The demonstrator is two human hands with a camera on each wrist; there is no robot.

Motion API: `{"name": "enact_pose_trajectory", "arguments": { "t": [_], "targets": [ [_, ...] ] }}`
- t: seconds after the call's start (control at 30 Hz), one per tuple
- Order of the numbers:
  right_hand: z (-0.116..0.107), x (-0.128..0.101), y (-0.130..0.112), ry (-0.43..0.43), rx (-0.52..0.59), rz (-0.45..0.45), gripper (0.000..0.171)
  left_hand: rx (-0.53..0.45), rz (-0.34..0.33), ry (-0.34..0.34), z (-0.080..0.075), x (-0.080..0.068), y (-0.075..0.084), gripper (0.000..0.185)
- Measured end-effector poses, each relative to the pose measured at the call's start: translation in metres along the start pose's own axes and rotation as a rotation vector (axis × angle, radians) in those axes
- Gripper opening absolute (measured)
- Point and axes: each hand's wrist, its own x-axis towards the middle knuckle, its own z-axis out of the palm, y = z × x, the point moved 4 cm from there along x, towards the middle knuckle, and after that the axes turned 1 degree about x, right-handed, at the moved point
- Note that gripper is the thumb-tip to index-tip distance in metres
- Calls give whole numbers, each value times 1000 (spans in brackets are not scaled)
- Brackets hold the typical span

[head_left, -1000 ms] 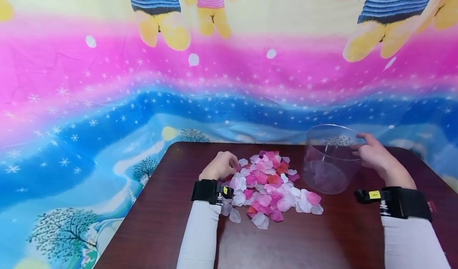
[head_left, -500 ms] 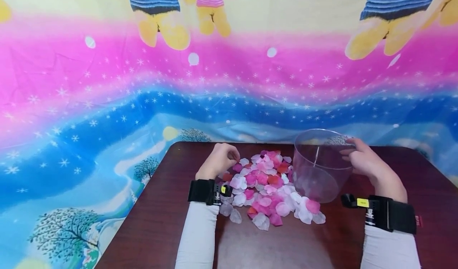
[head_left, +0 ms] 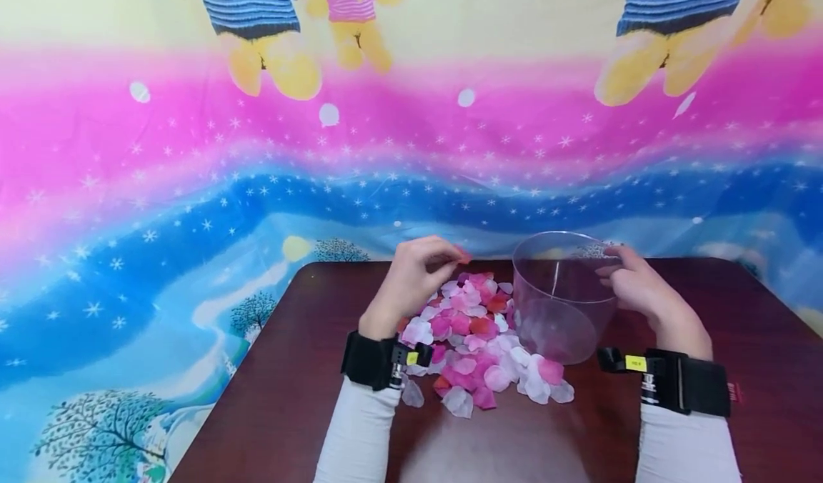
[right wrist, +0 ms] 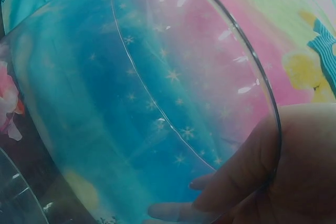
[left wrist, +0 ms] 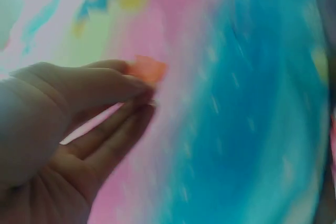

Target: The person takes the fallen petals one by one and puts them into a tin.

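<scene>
A heap of pink, red and white petals [head_left: 479,340] lies in the middle of the dark wooden table [head_left: 289,397]. My left hand [head_left: 418,276] is raised above the heap's left side and pinches one orange-red petal [head_left: 461,256] between thumb and fingertips; the left wrist view shows that petal [left wrist: 147,69] at my fingertips. My right hand [head_left: 633,286] grips the rim of a clear round plastic container [head_left: 559,294], which stands tilted at the heap's right edge. In the right wrist view my fingers [right wrist: 236,182] curl around the container's wall [right wrist: 173,103].
A bright cloth [head_left: 193,183] with pink and blue bands, stars and cartoon bears hangs behind the table and drapes past its left side. Black wrist straps [head_left: 376,360] sit on both white sleeves. Bare table surface runs along the front edge.
My left hand rose from the heap with a petal pinched in it. My right hand drew the container leftward, closer to the petals.
</scene>
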Motion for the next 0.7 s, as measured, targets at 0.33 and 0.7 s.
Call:
{"name": "enact_pose_trajectory", "arguments": {
  "t": [0.33, 0.7],
  "targets": [
    [2, -2, 0, 41, 15, -14, 64, -42, 190, -18, 71, 20, 44, 14],
    [2, -2, 0, 41, 8, -2, 68, 148, 222, -75, 99, 21, 38, 18]
  ]
}}
